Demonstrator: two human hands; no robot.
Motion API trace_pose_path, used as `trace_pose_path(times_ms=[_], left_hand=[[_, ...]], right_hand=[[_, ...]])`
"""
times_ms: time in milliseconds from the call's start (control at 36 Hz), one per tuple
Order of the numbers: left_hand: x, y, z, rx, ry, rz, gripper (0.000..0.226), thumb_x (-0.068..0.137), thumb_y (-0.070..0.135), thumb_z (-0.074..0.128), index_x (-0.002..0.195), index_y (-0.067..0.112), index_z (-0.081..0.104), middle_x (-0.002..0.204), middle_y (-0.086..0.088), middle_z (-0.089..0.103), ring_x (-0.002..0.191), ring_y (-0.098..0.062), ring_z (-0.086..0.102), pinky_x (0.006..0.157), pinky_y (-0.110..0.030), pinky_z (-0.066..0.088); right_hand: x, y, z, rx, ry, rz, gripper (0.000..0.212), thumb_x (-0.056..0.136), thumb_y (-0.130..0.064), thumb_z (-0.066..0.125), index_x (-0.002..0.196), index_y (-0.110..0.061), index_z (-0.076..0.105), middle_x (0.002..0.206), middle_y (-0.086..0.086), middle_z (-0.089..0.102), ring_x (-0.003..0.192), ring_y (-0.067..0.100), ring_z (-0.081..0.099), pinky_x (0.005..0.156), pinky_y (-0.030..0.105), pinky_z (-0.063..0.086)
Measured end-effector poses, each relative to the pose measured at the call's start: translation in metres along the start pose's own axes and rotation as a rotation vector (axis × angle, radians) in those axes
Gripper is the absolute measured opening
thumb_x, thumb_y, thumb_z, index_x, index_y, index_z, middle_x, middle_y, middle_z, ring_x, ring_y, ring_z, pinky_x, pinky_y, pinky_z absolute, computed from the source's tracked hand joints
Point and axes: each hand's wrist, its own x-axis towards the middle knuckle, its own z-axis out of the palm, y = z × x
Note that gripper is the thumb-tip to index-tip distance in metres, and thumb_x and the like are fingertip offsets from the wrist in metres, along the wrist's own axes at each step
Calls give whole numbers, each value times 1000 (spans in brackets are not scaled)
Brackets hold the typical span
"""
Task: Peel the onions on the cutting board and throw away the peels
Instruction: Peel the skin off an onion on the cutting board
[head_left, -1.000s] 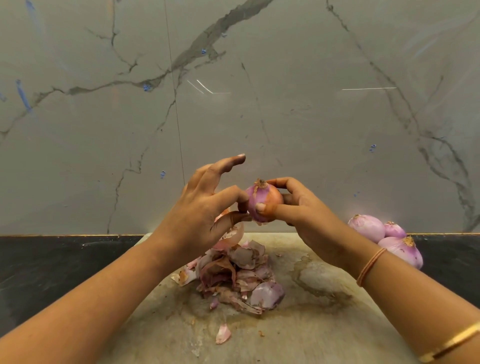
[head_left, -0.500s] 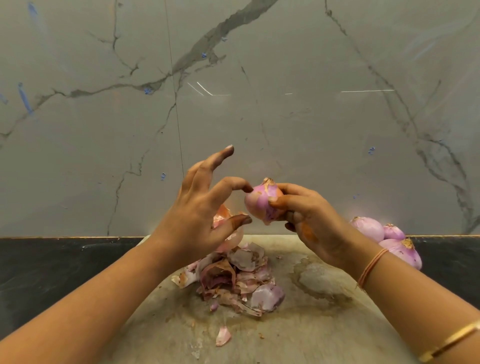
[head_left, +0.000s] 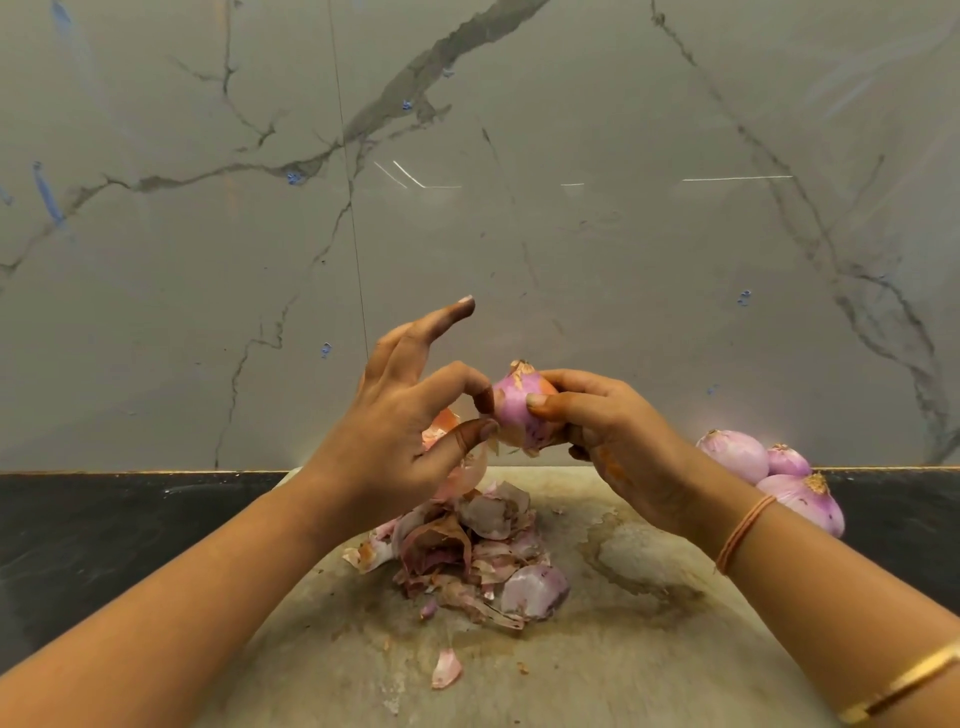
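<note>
Right hand (head_left: 613, 436) curled round a half-peeled onion (head_left: 522, 408), held in the air above the far edge of the cutting board (head_left: 649, 654); left hand (head_left: 395, 421) pinches a flap of skin (head_left: 511, 441) at the onion's left side between thumb and forefinger, other fingers lifted straight. Directly below, a heap of peels (head_left: 467, 551) on the board, one loose scrap (head_left: 445, 669) nearer the person. Three pink onions (head_left: 769, 467) clustered at the board's right edge, against the dark counter (head_left: 104, 519).

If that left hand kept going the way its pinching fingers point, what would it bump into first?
The pink, half-peeled onion held in the right hand; the left hand seems to pinch loose peel at its side.
</note>
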Motion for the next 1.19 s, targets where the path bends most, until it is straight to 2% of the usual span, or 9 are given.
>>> trace_pose_path(times_ms=[111,250,417,500,556,750,917,1056,1194], left_hand=[[1,3,-1,-80,39,-59,25,82,51,46,107,49,47,141,41,6,137,-3,13,102,-17,14],[2,-1,1,-37,-42,-24,18,84,44,43,101,43,50,145,21,21,139,-11,11,108,-37,19],[1,-4,3,16,-73,-15,18,85,42,35,99,41,46,143,17,23,136,-1,3,105,-25,9],[0,-3,4,26,-96,-35,18,85,45,33,97,41,45,147,12,23,137,-1,2,105,-25,7],[-1,-3,4,31,-114,-46,17,85,47,32,95,43,45,148,11,23,138,-2,1,106,-26,6],[-4,-5,6,142,-206,-67,35,81,52,24,96,35,50,154,8,16,137,0,-10,108,-31,5],[0,1,2,107,6,-55,22,85,43,38,105,41,47,149,7,23,139,-12,8,104,-35,12],[3,9,4,147,126,5,30,85,48,49,114,37,48,147,3,23,138,-22,16,108,-32,14],[2,8,9,240,138,36,32,85,33,57,115,40,47,148,0,21,138,-25,15,109,-35,14]], right_hand=[[0,-1,0,11,-30,-29,44,66,-35,58,107,-22,67,84,-6,68,64,-6,59,62,12,43],[0,2,-1,16,-47,-36,59,66,-30,62,122,-11,61,101,1,66,65,-9,59,52,3,40],[0,1,0,6,-20,-8,41,79,-27,68,117,-13,63,95,0,67,67,-3,60,56,6,42],[1,1,-1,20,47,17,25,90,-27,57,111,-17,66,94,3,69,77,9,60,77,26,40],[1,1,-3,54,91,39,26,92,-28,54,111,-16,66,95,5,69,79,13,59,79,32,35],[2,-2,-8,335,217,100,23,96,-29,45,96,-15,64,81,2,65,76,15,62,75,30,33],[3,1,-8,281,230,84,21,95,-34,49,92,-19,62,91,2,69,88,16,63,78,30,35],[3,1,0,160,194,14,28,96,-33,48,101,-9,62,89,3,67,79,10,61,54,2,40],[4,4,7,60,162,-18,34,91,-40,53,103,-10,63,92,2,70,81,9,63,78,21,48]])
